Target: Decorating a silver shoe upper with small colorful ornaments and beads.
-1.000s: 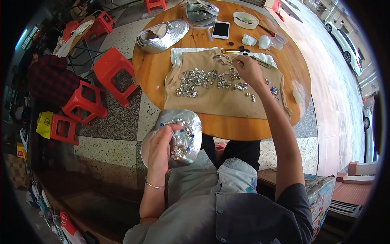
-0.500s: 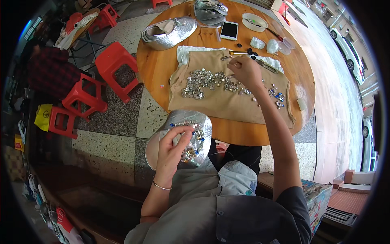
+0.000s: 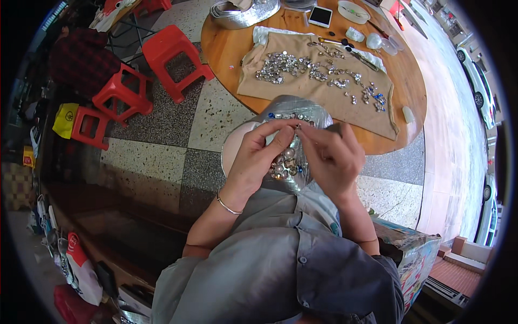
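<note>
A silver, foil-like curved piece (image 3: pixel 315 110) with a pale lining rests in my lap, below the table's front edge. Silver, clear, gold and blue rhinestones (image 3: pixel 288 156) cover part of its surface. My left hand (image 3: pixel 259 156) lies over its left side, thumb and forefinger pinched together. From the right, my right hand (image 3: pixel 337 159) meets it, thumb and forefinger also pinched. A tiny shiny thing shows where the fingertips meet; it is too small to name. Loose rhinestones (image 3: pixel 278 69) are spread across a tan cloth (image 3: pixel 302 100) on the table, beyond my hands.
The round wooden table (image 3: pixel 224 70) also bears a white phone (image 3: pixel 320 17), a round container (image 3: pixel 353 12), a brush-like tool (image 3: pixel 330 41), a similar silver piece (image 3: pixel 243 15) and white lumps (image 3: pixel 373 40). Red stools (image 3: pixel 172 59) and a person in a checked shirt (image 3: pixel 81 59) are at left.
My right hand has come down from the tan cloth to my left hand over the silver piece. The view has shifted, so the table sits higher. The left hand stays at the piece.
</note>
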